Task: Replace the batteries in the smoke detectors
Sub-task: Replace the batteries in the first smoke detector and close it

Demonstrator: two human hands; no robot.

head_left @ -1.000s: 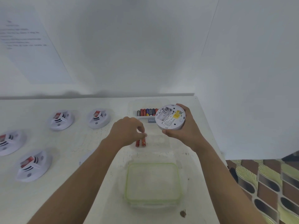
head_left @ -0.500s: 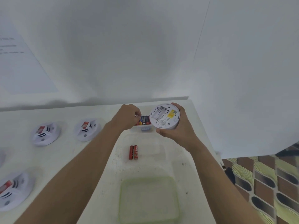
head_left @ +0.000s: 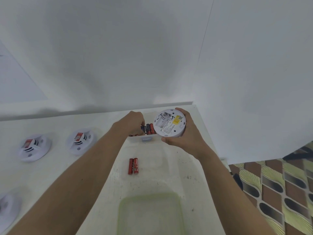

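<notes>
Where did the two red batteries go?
In the head view the two red batteries lie side by side on the white table, between the forearms, nearer than the battery box.

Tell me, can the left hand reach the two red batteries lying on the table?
Probably yes. The two red batteries lie uncovered just beside the left forearm; the left hand would only draw back from the battery box.

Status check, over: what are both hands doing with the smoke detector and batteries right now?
Right hand grips detector, battery bay empty. Left hand in battery box, grip hidden. Two red batteries on table. Nothing blocking.
</notes>
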